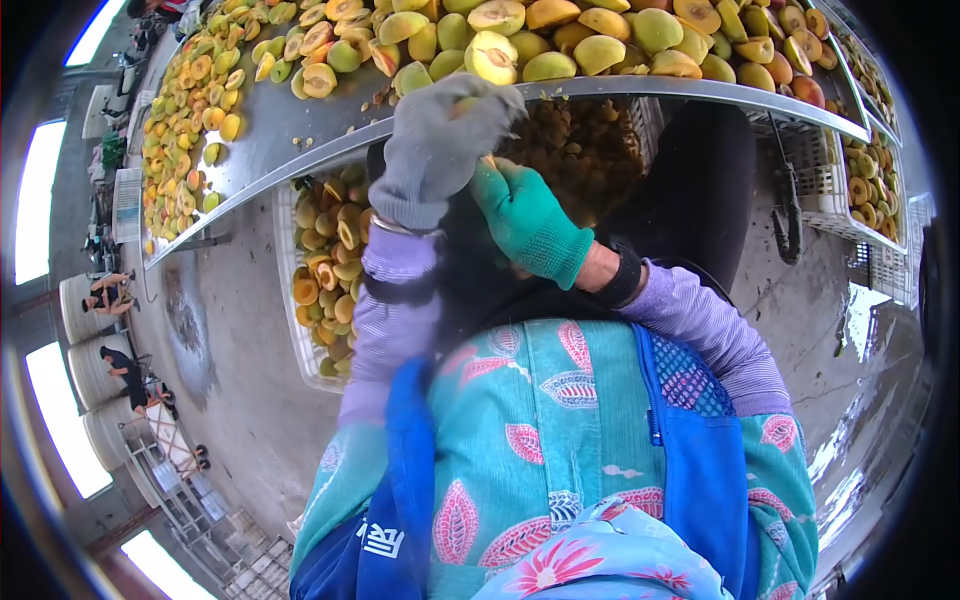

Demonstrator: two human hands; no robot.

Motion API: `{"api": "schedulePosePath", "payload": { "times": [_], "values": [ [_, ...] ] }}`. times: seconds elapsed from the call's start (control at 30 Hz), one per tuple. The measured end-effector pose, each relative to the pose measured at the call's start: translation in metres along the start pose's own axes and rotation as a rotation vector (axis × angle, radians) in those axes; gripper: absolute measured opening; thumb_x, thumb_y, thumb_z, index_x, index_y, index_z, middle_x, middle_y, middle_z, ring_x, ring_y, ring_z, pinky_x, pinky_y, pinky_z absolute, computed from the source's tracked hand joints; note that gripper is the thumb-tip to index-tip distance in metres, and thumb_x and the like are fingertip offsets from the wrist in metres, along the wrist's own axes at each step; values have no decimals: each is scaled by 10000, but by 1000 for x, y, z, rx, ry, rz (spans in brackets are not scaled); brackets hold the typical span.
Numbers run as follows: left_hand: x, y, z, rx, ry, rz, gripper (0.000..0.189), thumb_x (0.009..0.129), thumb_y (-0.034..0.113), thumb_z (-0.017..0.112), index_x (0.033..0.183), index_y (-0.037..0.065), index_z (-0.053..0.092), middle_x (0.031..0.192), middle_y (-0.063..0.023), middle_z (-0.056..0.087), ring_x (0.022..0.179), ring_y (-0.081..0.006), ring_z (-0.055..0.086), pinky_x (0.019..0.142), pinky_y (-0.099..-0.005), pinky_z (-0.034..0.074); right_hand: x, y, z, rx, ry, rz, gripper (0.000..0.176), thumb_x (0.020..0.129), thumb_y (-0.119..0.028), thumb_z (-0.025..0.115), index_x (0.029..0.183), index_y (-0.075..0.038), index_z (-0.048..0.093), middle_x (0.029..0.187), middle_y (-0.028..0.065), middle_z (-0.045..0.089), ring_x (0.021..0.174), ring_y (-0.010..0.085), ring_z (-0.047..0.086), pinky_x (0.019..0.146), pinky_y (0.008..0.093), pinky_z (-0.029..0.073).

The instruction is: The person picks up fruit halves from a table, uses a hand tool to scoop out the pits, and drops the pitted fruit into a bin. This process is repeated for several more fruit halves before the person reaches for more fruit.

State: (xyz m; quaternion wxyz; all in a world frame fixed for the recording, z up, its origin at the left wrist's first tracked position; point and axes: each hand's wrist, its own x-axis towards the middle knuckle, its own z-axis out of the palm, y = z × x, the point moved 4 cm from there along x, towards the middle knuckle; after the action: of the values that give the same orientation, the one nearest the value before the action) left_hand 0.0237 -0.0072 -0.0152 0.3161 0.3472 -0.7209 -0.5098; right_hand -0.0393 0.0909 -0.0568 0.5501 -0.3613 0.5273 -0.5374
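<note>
Nearest us is a teal apron [560,420]; above it both sleeved forearms rise and the gloves meet just under the table [280,125] rim. Our left hand [440,140], in grey, is closed around a fruit [467,103], knuckles toward us; our right hand [525,215], in green, is curled with its fingertips against the left palm below the fruit, and we cannot tell whether it grips anything. Only a sliver of yellow-green skin shows between the grey fingers, so we cannot tell the fruit's long axis or which way it points. Left of the hands and lower, a crate [330,250] holds cut halves, orange faces up; behind the right hand lies a brown heap of pits [585,150]. The rim runs just past the left knuckles, touching or nearly so; beyond it, halves [600,50] crowd the top, with bare metal only to the left. Wet floor [230,350] lies open far left of the hands.
</note>
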Motion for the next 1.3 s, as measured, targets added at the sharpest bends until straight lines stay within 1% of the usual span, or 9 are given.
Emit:
{"api": "schedulePosePath", "payload": {
  "times": [0.2,0.37,0.57,0.8,1.03,1.1,1.13,1.23,1.3],
  "values": [
    [17,-12,17,-286,80,-55,243,951,206,563,1020,-10,651,893,-80,679,791,-152,637,716,-283,526,2,-17,-12,290,1,217,416,962,-469,472,828,-78,513,534,19,471,348,125,432,317,275,339],
    [17,-17,19,-335,-273,241,453,992,385,431,1033,-6,656,954,-120,681,805,-184,640,749,-302,513,-5,-18,-10,1150,-732,424,351,981,-502,405,820,-194,451,561,-78,358,411,73,342,423,263,322],
    [20,-38,36,-909,-280,30,302,958,202,537,1019,-86,605,950,-205,665,770,-280,667,682,-351,547,-18,-25,-7,936,-454,481,364,983,-515,395,816,-195,442,522,-85,302,367,66,285,379,250,283],
    [8,-20,21,-317,-203,437,300,967,228,525,924,-44,642,888,-134,671,746,-197,647,704,-299,526,-21,-20,0,721,-463,468,394,988,-524,369,865,-161,462,543,-57,349,403,92,320,402,257,264],
    [-19,-46,15,-1158,194,-282,216,957,254,522,1002,59,604,838,-85,668,714,-203,651,647,-368,534,-14,-9,11,806,-622,487,392,1022,-481,288,877,-149,439,552,-47,382,350,82,299,366,256,271],
    [-32,-73,-8,-1097,426,-103,323,956,373,483,966,72,600,832,-119,652,720,-243,656,592,-380,538,-23,-16,24,749,-697,445,386,1021,-481,297,881,-148,433,550,-49,380,346,79,292,360,256,266],
    [-55,-71,-16,-1635,441,-314,364,953,408,468,966,67,594,853,-132,652,732,-263,660,594,-375,540,-27,-17,29,722,-730,419,383,1020,-481,301,884,-147,431,549,-51,378,344,78,289,357,256,263],
    [-164,-101,-117,-873,742,-312,431,942,411,476,1093,27,599,1022,-144,654,776,-208,656,593,-274,517,-8,-2,7,724,-576,462,384,1015,-474,333,880,-140,465,547,-63,374,351,64,278,356,238,250],
    [-256,-86,-178,844,841,-336,337,933,270,541,1139,8,591,1153,-131,635,886,-243,657,766,-325,538,1,15,-16,709,-467,510,367,1019,-445,349,895,-137,505,552,-69,356,376,55,289,368,225,255]
  ]
}}
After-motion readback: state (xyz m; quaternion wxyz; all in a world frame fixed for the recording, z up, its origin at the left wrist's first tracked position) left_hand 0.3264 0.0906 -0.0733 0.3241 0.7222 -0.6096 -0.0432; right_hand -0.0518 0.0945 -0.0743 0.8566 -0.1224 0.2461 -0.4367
